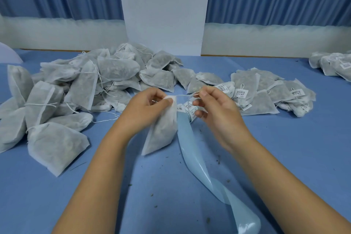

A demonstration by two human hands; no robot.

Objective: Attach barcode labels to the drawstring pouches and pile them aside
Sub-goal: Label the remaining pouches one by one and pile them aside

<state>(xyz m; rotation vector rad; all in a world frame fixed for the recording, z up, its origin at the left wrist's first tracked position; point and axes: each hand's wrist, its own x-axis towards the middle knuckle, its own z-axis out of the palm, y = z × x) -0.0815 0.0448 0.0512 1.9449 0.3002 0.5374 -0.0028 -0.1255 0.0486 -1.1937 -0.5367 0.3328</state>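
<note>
My left hand (pixel 147 103) pinches the gathered top of a white drawstring pouch (pixel 161 133), which hangs down toward the blue table. My right hand (pixel 210 104) pinches the pouch's white drawstring (pixel 187 95) and holds it taut to the right. Behind my hands lies the roll of barcode labels (pixel 187 108); its empty pale-blue backing strip (pixel 191 150) trails toward the front edge. A big heap of unlabelled pouches (pixel 79 85) fills the left. Pouches with labels on them lie in a pile (pixel 266 95) on the right.
A second group of labelled pouches (pixel 334 64) sits at the far right edge. A white column (pixel 163 11) and blue curtains stand behind the table. Dark crumbs are scattered on the blue tabletop (pixel 284 148) around the strip.
</note>
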